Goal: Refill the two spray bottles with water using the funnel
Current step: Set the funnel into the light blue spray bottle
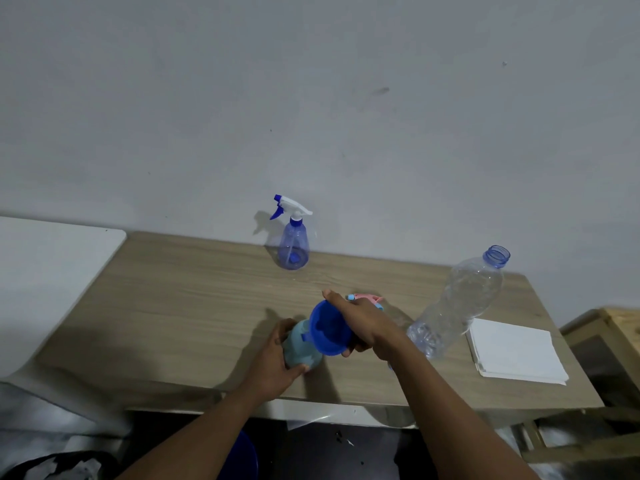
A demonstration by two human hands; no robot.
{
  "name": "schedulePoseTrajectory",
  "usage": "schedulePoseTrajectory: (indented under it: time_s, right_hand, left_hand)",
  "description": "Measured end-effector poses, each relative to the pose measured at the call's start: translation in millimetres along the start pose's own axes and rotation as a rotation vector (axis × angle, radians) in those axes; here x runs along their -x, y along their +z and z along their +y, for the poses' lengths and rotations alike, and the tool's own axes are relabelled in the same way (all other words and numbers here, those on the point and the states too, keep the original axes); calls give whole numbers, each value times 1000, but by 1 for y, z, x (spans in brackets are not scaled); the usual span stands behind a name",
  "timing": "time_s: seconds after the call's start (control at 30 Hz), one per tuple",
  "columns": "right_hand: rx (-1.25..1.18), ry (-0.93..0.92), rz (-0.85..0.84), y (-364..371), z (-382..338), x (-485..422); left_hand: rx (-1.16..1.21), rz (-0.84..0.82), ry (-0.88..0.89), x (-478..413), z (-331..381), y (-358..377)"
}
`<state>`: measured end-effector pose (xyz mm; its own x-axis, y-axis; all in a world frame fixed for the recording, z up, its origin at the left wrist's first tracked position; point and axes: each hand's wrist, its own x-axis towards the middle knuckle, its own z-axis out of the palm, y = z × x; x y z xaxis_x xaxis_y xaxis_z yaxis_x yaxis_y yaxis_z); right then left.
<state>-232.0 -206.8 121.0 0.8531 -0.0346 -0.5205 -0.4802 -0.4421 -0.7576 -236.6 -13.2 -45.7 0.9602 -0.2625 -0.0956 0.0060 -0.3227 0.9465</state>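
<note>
My left hand (277,362) grips a light blue spray bottle (302,351) without its head, standing near the front of the wooden table (180,306). My right hand (363,323) holds a blue funnel (327,329) by its rim, over the bottle's neck. A pink and blue spray head (367,299) lies on the table just behind my right hand, partly hidden. A second, clear blue spray bottle (293,244) with a white and blue trigger stands at the back by the wall. An uncapped clear water bottle (457,299) stands to the right.
A stack of white paper napkins (516,351) lies at the table's right front. A white surface (52,265) adjoins the table on the left. A wooden stand (609,334) is at the far right. A blue bucket rim (247,455) shows under the table.
</note>
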Motion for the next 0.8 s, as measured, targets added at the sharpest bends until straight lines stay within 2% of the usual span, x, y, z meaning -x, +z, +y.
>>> schedulePoseTrajectory:
  time_s: [0.23,0.5,0.8]
  right_hand:
    - [180,-95,97,17,1,-10]
    - [168,-193,228,29,15,-14]
    - [91,-416,300,41,37,-14]
  left_hand:
    - [-12,-22,-17,-2,-3,1]
    - [2,-16,-39,-3,-3,3]
    - [6,-15,-25,-1,1,1]
